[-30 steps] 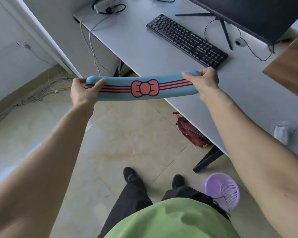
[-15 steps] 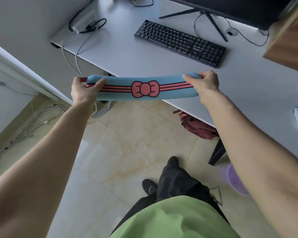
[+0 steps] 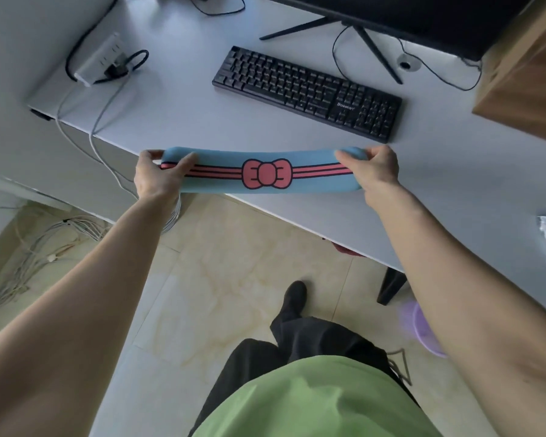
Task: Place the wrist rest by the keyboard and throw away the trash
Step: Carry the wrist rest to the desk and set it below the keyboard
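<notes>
Head view: the left hand is pinching the left end of the blue wrist rest, held level over the desk's near edge, short of the keyboard; the right hand is gripping its right end.

One wrist rest is held between two hands; beyond the grip, one keyboard and one monitor are seen.
</notes>
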